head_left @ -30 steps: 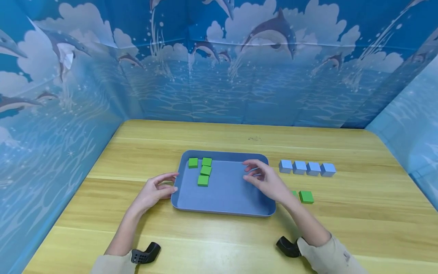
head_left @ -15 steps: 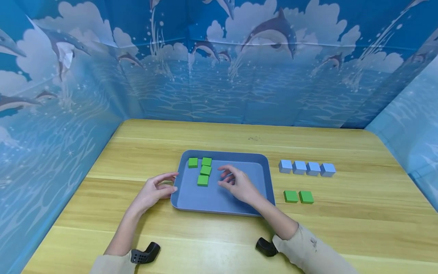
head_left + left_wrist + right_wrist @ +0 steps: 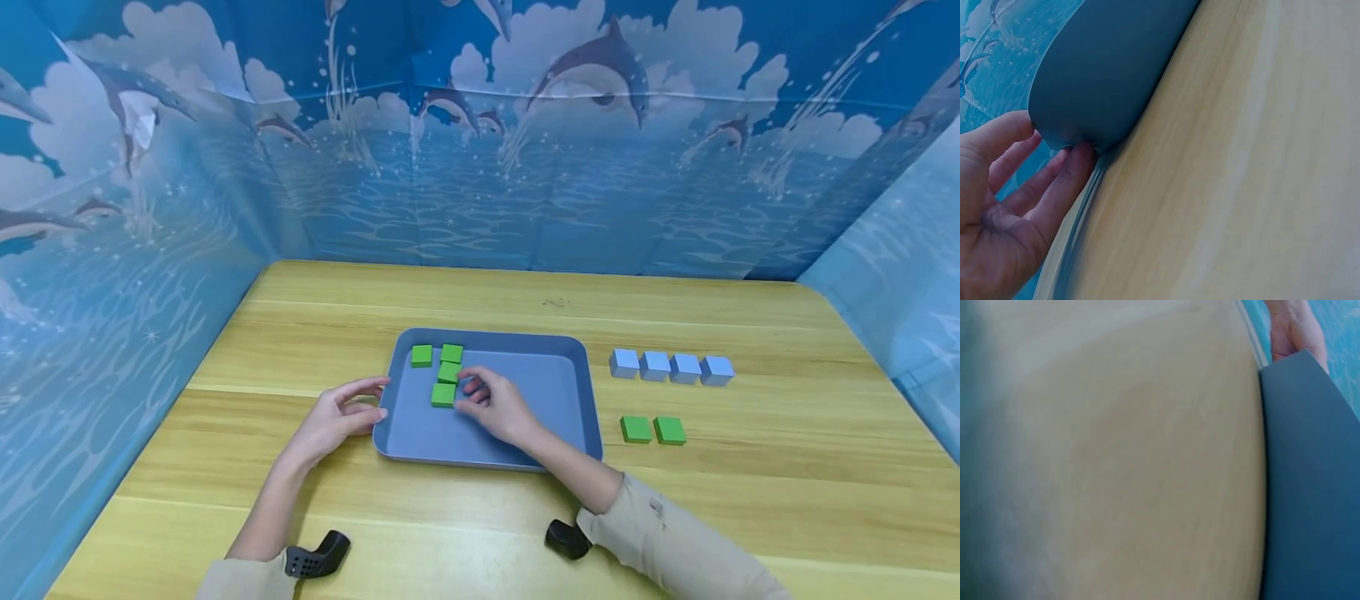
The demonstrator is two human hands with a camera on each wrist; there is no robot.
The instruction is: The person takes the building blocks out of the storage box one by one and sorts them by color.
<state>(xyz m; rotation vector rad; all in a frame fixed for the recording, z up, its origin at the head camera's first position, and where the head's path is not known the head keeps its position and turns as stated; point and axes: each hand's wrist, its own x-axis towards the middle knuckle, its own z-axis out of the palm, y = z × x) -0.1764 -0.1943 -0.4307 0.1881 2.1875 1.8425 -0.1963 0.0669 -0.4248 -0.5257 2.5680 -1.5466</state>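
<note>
A blue-grey tray [image 3: 517, 442] lies on the wooden table. Inside it, three green square blocks [image 3: 443, 396] form a slightly crooked column, with a single green block [image 3: 422, 356] left of the column's top. My left hand [image 3: 336, 423] holds the tray's left edge, thumb and fingertips at the rim; the left wrist view shows the fingers [image 3: 1075, 172] against the tray's corner. Over the tray, my right hand [image 3: 501, 408] has loosely bent fingers, its thumb and index tips apart right beside the column's middle and lowest blocks. Nothing shows between them.
Right of the tray, several light-blue cubes [image 3: 655, 367] stand in a row. Nearer to me lie two more green blocks [image 3: 636, 430]. Blue curtains [image 3: 480, 192] with dolphins rise behind the table [image 3: 315, 317] and at its sides.
My right hand has moved left across the tray, from its right side to the green column, uncovering a green block on the table. My left hand and the blocks stay put.
</note>
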